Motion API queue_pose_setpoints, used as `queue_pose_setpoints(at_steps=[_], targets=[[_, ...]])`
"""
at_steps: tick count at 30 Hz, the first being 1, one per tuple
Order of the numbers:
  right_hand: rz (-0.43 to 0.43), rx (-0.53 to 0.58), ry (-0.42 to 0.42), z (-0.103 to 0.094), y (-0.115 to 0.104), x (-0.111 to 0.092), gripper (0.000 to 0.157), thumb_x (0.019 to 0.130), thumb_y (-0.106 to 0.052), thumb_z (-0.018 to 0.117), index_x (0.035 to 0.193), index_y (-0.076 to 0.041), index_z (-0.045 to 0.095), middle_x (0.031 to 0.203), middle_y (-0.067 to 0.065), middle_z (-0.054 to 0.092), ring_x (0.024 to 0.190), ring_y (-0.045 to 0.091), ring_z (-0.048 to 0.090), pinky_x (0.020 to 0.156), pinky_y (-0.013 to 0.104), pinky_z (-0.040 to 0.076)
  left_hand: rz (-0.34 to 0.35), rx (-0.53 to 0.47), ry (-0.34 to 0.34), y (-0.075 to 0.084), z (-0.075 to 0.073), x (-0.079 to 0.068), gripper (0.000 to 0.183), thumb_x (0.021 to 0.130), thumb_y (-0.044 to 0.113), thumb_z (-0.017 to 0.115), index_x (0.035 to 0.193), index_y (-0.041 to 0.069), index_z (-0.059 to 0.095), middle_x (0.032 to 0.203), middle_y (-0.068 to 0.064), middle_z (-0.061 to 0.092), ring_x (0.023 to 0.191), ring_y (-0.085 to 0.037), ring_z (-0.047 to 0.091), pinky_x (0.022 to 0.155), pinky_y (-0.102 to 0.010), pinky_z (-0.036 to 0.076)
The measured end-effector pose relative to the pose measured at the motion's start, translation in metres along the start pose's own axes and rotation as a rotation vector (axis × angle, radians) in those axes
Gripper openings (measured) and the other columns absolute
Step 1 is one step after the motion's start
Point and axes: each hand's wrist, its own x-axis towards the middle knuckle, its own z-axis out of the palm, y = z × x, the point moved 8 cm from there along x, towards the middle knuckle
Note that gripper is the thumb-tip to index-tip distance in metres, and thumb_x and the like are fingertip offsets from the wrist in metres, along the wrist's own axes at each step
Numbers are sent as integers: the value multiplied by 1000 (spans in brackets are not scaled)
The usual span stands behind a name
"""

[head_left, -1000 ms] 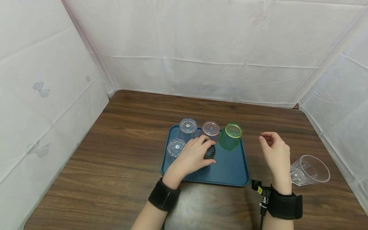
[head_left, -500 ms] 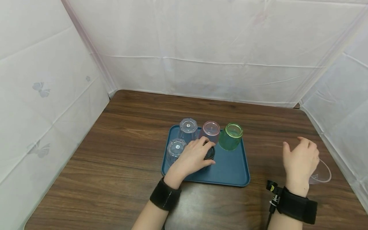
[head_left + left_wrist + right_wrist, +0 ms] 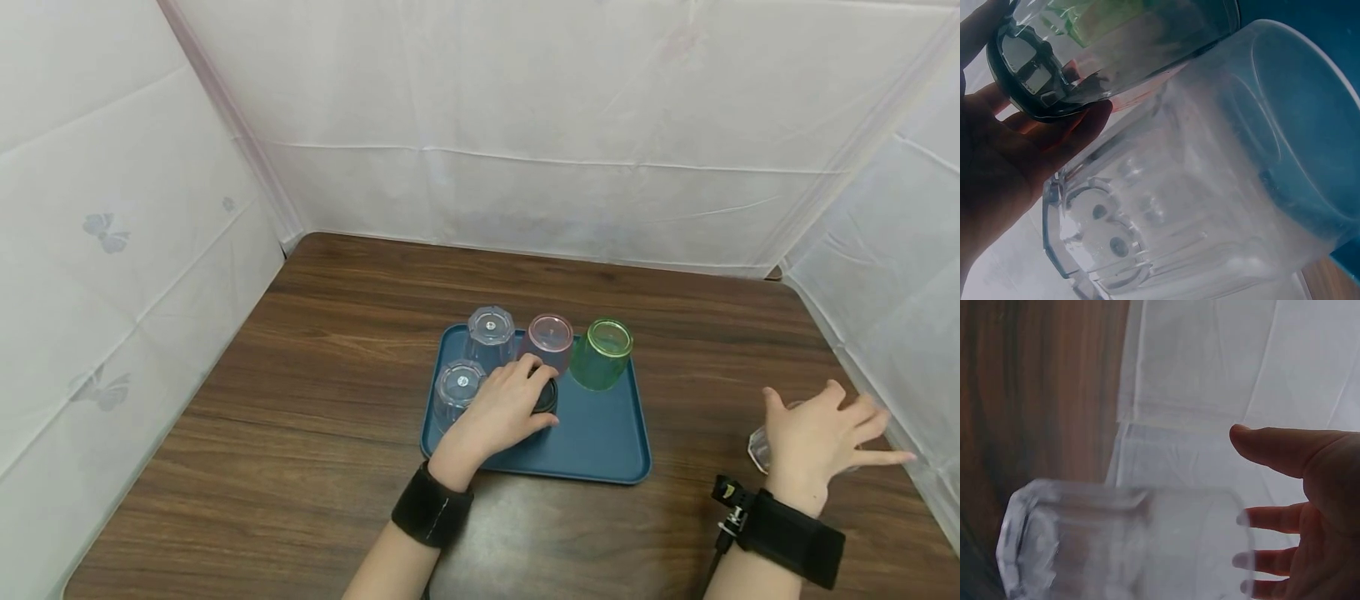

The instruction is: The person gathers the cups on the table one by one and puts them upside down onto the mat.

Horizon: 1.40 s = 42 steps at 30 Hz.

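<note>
In the head view, my left hand curls its fingers over a dark tinted glass, which stands upside down on a blue tray. The left wrist view has those fingers round the base of the dark glass, with a clear faceted glass beside it. Far to the right, my right hand spreads its fingers above an upright clear glass and mostly hides it. Seen from the right wrist, thumb and fingers are apart near the rim of that clear glass.
Also upside down on the tray are two clear glasses, one at the back left and one in front, a pink glass and a green glass. White sheets border the wooden table.
My right hand has moved right, from beside the tray to the clear glass, and its fingers have spread. My left hand has stayed on the dark glass.
</note>
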Motion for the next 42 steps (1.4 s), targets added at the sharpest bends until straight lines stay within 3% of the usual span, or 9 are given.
queue_pose_setpoints(at_steps=[8, 13, 18, 22, 28, 38, 42], targets=[[109, -43, -138, 11, 25, 5, 98, 85, -65, 40, 144, 3, 1, 140, 38, -19, 124, 49, -28, 88, 74, -14, -2, -4, 7, 0, 2, 0, 55, 79, 40, 68, 123, 12, 52, 115, -8, 49, 96, -21, 51, 85, -37, 44], [118, -7, -170, 14, 26, 3, 102, 83, -67, 41, 143, 3, -2, 140, 39, -17, 125, 52, -23, 91, 74, -10, -5, -4, 1, -1, 3, 0, 54, 79, 39, 67, 124, 13, 52, 116, -7, 49, 100, -21, 50, 89, -39, 42], [104, 18, -178, 17, 22, 2, 100, 83, -56, 53, 144, 3, -1, 138, 43, -6, 127, 56, -10, 97, 71, 1, -1, 8, 4, -1, 2, 1, 54, 80, 39, 67, 124, 12, 52, 116, -7, 49, 104, -22, 49, 94, -39, 39], [112, 8, -175, 19, 21, 2, 95, 83, -44, 58, 144, 3, 3, 136, 44, 2, 124, 59, 3, 95, 70, 10, -14, 25, -12, -1, 2, 0, 56, 79, 40, 67, 126, 13, 51, 121, -8, 48, 113, -23, 45, 101, -40, 33], [126, -9, -152, 19, 19, 2, 90, 83, -40, 60, 141, 9, 11, 135, 45, 6, 122, 60, 7, 94, 71, 13, -28, 19, -35, 0, 1, 2, 64, 79, 44, 65, 133, 14, 47, 135, -11, 42, 129, -29, 32, 106, -44, 25], [48, 38, -45, 12, -3, -4, 86, 81, -41, 62, 140, 7, 22, 134, 41, 16, 122, 56, 15, 94, 69, 17, 22, 24, 54, 4, -16, 9, 56, 82, 41, 63, 129, 14, 50, 133, -8, 44, 125, -23, 37, 106, -44, 25], [-9, 70, -7, 8, -19, -11, 85, 80, -43, 63, 140, 5, 26, 134, 39, 20, 122, 54, 18, 95, 67, 17, 63, -9, 124, 12, -26, 14, 53, 83, 41, 62, 128, 14, 51, 133, -7, 44, 125, -21, 37, 107, -41, 23]])
